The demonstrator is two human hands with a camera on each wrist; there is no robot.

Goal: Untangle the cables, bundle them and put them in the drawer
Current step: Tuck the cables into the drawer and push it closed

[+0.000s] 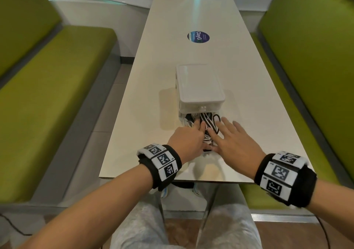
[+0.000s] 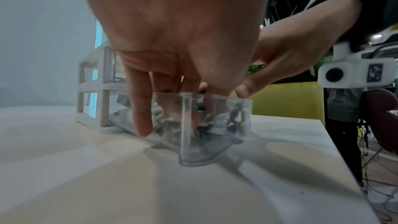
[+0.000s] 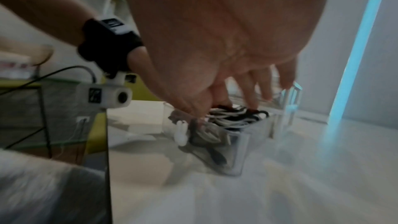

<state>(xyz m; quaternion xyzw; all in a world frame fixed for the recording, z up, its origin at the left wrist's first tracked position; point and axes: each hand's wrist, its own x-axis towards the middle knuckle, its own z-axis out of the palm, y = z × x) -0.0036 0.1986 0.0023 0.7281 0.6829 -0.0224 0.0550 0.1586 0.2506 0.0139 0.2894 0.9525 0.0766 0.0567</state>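
A white drawer unit (image 1: pixel 199 86) stands on the table, its clear bottom drawer (image 1: pixel 182 119) pulled out toward me. Bundled black and white cables (image 1: pixel 206 123) fill the drawer. My left hand (image 1: pixel 191 135) reaches its fingers down into the drawer's left side onto the cables, little finger outside the clear wall (image 2: pixel 193 134). My right hand (image 1: pixel 231 135) lies flat over the cables with fingers straight and spread. In the right wrist view the right hand's fingertips (image 3: pixel 252 103) touch the top of the cable pile (image 3: pixel 232 117). The drawer's front wall is hidden under both hands in the head view.
The long white table (image 1: pixel 191 19) carries a round dark sticker (image 1: pixel 198 37) beyond the unit. Green benches run along the left (image 1: pixel 57 76) and right (image 1: pixel 306 57). The table's near edge (image 1: pixel 172 179) lies just behind my wrists. The upper drawer's knob (image 1: pixel 202 108) sits above the open one.
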